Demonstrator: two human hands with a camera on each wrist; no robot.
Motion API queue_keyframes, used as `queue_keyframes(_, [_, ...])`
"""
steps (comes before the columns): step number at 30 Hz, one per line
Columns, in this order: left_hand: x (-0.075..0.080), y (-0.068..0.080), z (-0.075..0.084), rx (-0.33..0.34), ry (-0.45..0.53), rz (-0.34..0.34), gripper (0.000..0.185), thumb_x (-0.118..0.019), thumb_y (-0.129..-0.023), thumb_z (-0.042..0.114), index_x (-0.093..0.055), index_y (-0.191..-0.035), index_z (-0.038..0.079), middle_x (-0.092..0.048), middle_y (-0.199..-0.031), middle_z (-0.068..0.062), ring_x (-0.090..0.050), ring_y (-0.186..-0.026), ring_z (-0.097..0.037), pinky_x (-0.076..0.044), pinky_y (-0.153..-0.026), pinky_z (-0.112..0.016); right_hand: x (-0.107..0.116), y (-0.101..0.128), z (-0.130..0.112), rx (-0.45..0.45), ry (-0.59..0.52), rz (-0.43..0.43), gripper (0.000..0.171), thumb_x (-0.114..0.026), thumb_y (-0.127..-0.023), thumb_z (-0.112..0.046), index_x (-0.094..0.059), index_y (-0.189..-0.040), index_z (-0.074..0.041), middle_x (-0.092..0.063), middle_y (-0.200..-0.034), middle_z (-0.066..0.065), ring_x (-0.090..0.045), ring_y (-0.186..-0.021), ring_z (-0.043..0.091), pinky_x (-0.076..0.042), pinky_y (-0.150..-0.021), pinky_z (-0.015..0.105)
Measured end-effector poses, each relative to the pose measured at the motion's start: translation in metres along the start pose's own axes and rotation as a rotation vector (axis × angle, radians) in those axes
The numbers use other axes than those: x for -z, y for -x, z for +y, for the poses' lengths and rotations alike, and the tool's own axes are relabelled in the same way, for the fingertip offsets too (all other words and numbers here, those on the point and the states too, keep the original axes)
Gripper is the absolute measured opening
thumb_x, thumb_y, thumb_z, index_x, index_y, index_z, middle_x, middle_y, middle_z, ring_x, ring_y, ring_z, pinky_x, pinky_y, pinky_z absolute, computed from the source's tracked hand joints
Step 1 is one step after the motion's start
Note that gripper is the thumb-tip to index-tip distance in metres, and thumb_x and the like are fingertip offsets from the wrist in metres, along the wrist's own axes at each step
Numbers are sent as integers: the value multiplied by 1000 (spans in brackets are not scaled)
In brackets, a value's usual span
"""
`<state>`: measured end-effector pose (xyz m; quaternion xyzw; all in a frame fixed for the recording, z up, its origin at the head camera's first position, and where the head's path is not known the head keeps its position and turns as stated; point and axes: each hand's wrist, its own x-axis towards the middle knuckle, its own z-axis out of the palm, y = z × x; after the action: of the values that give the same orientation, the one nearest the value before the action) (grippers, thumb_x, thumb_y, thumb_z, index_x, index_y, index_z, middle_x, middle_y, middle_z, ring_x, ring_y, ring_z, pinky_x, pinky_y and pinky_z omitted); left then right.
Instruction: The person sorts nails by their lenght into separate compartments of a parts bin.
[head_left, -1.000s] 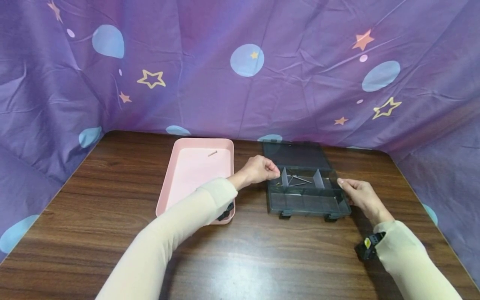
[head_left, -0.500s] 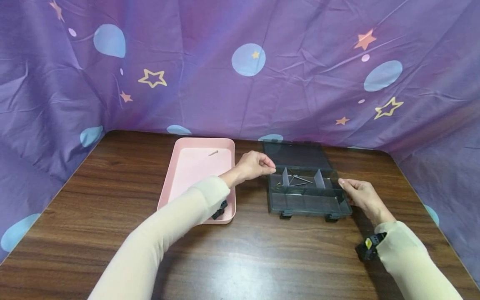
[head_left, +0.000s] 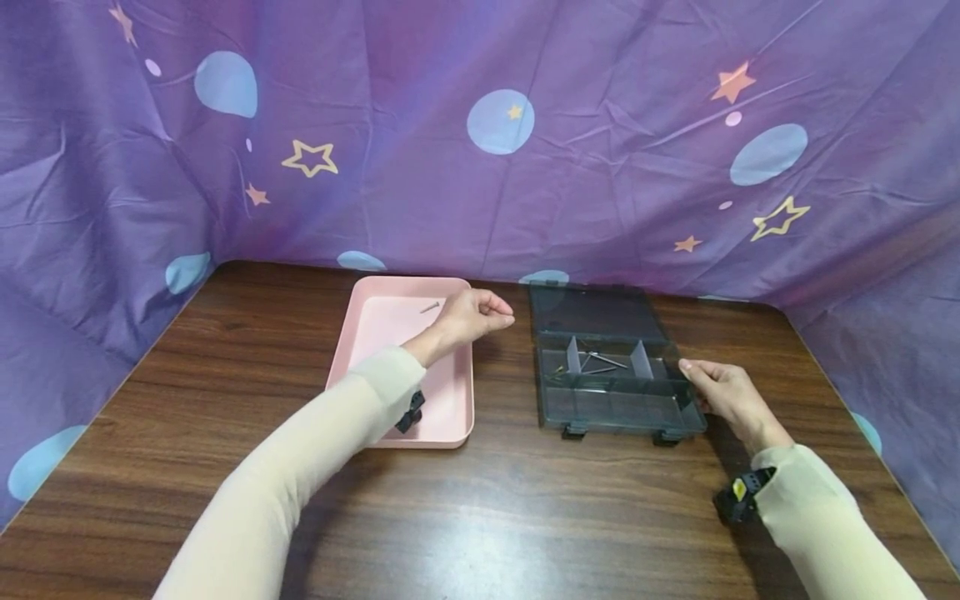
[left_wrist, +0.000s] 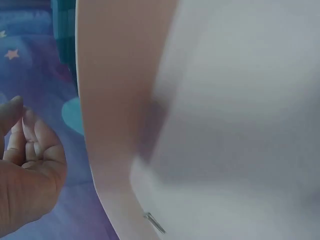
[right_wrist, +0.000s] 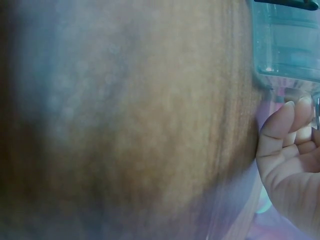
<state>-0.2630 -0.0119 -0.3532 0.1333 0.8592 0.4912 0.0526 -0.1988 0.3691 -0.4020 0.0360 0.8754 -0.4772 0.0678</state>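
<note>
My left hand (head_left: 501, 315) hovers over the far right corner of the pink tray (head_left: 390, 358), fingers loosely curled and holding nothing; the left wrist view shows its empty palm (left_wrist: 27, 165). One small nail (head_left: 430, 307) lies in the tray just left of that hand, also seen as the nail (left_wrist: 155, 223) from the wrist. A dark clear organizer box (head_left: 611, 406) stands open, its lid (head_left: 592, 310) flat behind. A few nails (head_left: 602, 360) lie in its middle compartment. My right hand (head_left: 690, 377) grips the box's right edge, thumb on the rim, fingers (right_wrist: 290, 117) by the box corner (right_wrist: 287, 40).
Everything sits on a brown wooden table (head_left: 480, 517). A purple cloth with stars and blue dots (head_left: 495, 167) walls in the back and both sides. Black wrist cameras ride on both sleeves.
My left hand has drawn back from the box's left compartment and moved left to the tray's far corner, its pinch loosening. The right hand and the box have stayed put.
</note>
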Motion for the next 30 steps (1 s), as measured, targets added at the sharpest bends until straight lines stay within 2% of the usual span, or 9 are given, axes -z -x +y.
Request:
queue_keyframes(7, [14,0,-12,40,2,49,17,-71,-83,14,-70,-95,4,-66,-84,-4,-55,-76,-11,-42,-66,-17,0,-1,1,-4,-2,1,66,-44,-98,-40,-39,-132,17,-57,-77,-28,-53,-71,-7,-50,-62,19])
queue_keyframes(10, [19,1,-17,67,42,63,17,-70,-83,13,-69,-97,2,-67,-85,-8,-62,-80,-23,-49,-70,-22,0,-2,1,-3,3,3,66,-44,-98,-40,-40,-131,17,-57,-77,-28,-53,-71,-7,-50,-62,19])
queue_keyframes(12, [23,1,-20,79,40,77,18,-70,-84,13,-69,-98,2,-69,-89,-10,-64,-84,-26,-51,-72,-25,0,-1,1,-5,0,1,65,-45,-98,-40,-41,-130,17,-57,-77,-27,-53,-71,-7,-50,-63,19])
queue_keyframes(18, [33,1,-30,129,-2,112,21,-69,-84,15,-69,-102,4,-70,-102,-11,-64,-92,-21,-50,-80,-25,0,0,0,-10,-4,-1,65,-45,-98,-40,-42,-129,17,-57,-78,-26,-52,-71,-7,-49,-63,19])
queue_keyframes(25, [41,0,-40,158,-58,144,22,-69,-85,18,-69,-102,4,-70,-103,-12,-64,-95,-23,-48,-85,-28,1,0,-1,-23,11,-8,67,-44,-97,-42,-40,-131,16,-56,-79,-27,-51,-72,-7,-49,-63,19])
queue_keyframes(30, [46,0,-46,177,-63,160,22,-68,-85,16,-68,-104,3,-70,-105,-12,-64,-98,-23,-48,-87,-28,1,-1,-2,-35,32,-16,69,-43,-97,-44,-40,-132,15,-56,-80,-26,-51,-73,-7,-49,-65,19])
